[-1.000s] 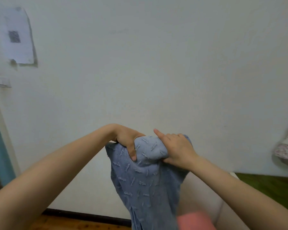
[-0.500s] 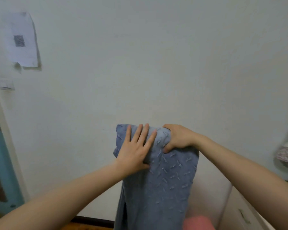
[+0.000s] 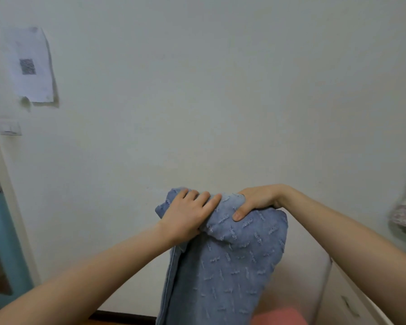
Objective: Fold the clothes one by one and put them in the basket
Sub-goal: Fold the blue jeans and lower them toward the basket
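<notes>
We hold the blue denim garment with frayed dash marks [image 3: 232,261] up in the air before the pale wall [image 3: 220,90], its length hanging down out of view. Our left hand [image 3: 188,214] lies over the top fold, fingers curled on the cloth; our right hand [image 3: 256,200] pinches the same fold, thumb in front. No basket shows. The heavy hanging part could drag the fold open if either grip loosens. A pink shape [image 3: 279,316] sits low and near.

Garment [image 3: 223,266] before wall [image 3: 220,90] — paper [image 3: 32,66] upper left.
</notes>
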